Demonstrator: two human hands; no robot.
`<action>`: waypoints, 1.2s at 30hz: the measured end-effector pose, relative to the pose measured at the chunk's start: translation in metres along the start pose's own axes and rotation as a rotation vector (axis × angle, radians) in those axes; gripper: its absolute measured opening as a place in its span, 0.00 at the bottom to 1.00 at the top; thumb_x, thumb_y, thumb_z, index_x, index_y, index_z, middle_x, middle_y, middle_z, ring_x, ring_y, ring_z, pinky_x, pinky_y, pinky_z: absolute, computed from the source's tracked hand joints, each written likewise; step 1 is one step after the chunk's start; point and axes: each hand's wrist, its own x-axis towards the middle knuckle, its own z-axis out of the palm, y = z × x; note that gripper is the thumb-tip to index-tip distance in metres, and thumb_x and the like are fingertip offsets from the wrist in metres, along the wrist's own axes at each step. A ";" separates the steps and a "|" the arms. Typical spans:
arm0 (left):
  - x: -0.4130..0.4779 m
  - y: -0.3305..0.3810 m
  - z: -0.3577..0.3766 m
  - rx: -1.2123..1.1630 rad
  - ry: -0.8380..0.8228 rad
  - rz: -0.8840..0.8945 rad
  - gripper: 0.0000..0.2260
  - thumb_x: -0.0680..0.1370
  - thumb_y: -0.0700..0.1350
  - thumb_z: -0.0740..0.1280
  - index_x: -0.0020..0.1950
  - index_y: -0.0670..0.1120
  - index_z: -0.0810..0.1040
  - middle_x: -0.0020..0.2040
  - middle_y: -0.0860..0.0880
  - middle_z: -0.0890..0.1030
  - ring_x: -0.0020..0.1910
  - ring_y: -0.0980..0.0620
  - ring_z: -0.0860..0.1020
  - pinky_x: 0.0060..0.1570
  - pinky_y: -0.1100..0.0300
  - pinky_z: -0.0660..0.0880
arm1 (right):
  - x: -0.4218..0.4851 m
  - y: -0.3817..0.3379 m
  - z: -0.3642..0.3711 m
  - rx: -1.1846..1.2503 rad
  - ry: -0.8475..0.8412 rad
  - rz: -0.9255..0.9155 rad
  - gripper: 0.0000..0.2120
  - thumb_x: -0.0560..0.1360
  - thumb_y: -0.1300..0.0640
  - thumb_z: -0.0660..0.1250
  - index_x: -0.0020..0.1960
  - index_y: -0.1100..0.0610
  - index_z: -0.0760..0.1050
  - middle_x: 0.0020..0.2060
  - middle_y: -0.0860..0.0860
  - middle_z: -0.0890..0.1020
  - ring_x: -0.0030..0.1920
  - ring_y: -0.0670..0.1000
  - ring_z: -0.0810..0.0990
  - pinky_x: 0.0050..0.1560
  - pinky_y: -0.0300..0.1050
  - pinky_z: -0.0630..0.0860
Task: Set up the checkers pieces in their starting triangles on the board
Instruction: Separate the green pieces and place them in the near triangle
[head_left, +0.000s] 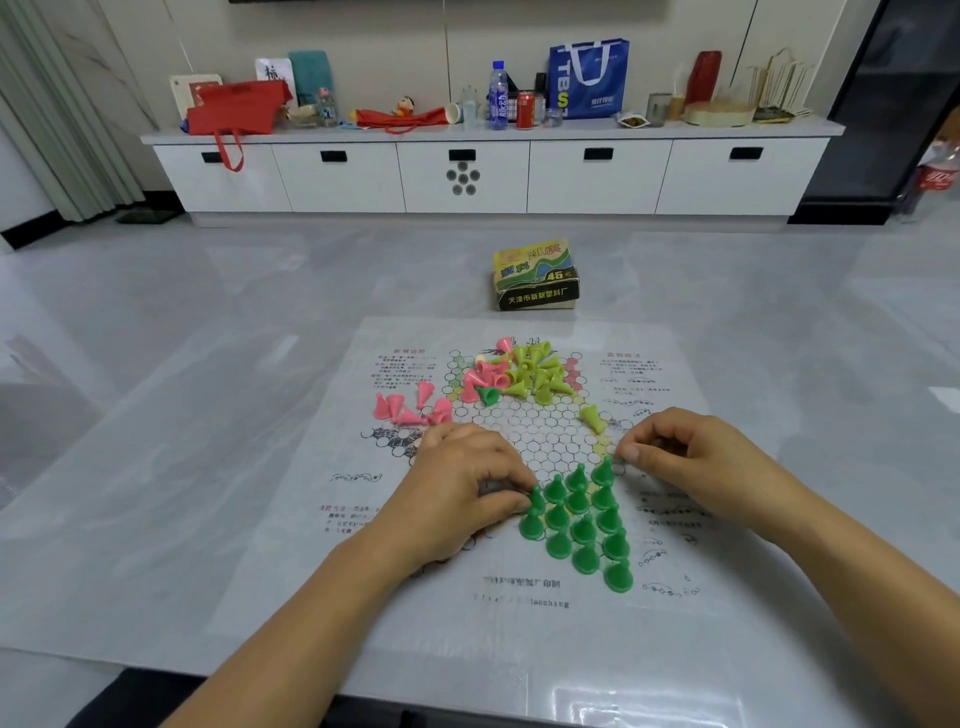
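A paper checkers board (524, 618) lies flat before me. Several dark green cone pieces (582, 519) stand upright in the near triangle. My left hand (457, 493) rests at their left edge, fingertips pinching one green piece (535, 500). My right hand (685, 457) hovers at the right of the triangle's far tip, fingers curled; something green-yellow seems tucked inside, but I cannot make it out. A heap of yellow-green pieces (540, 374) mixed with pink ones (483, 374) and one dark green piece (488, 396) lies on the far half. More pink pieces (410, 410) lie at the left. One yellow-green piece (592, 418) lies alone.
The pieces' cardboard box (535, 275) stands beyond the board on the glossy grey table (208, 415). Farther back is a low white cabinet (467, 176) crowded with bags, bottles and cans.
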 end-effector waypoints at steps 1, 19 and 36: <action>0.000 -0.001 0.000 0.003 0.004 0.004 0.12 0.66 0.58 0.66 0.47 0.57 0.78 0.37 0.69 0.74 0.48 0.72 0.69 0.60 0.64 0.55 | 0.000 0.000 0.000 -0.004 0.003 0.000 0.04 0.73 0.55 0.66 0.43 0.54 0.79 0.31 0.45 0.74 0.29 0.41 0.70 0.30 0.27 0.67; 0.004 -0.018 -0.026 0.351 0.270 -0.371 0.15 0.77 0.45 0.63 0.63 0.49 0.70 0.64 0.49 0.70 0.66 0.50 0.63 0.63 0.57 0.57 | 0.003 -0.002 -0.001 0.038 0.087 -0.051 0.05 0.74 0.57 0.65 0.42 0.50 0.78 0.38 0.45 0.81 0.35 0.41 0.76 0.36 0.31 0.71; -0.001 -0.023 -0.036 0.270 0.246 -0.344 0.12 0.76 0.52 0.63 0.58 0.51 0.73 0.61 0.54 0.71 0.64 0.55 0.64 0.62 0.61 0.56 | 0.105 -0.074 0.066 -0.736 0.008 -0.365 0.10 0.72 0.49 0.67 0.48 0.56 0.76 0.47 0.52 0.79 0.48 0.53 0.76 0.49 0.48 0.73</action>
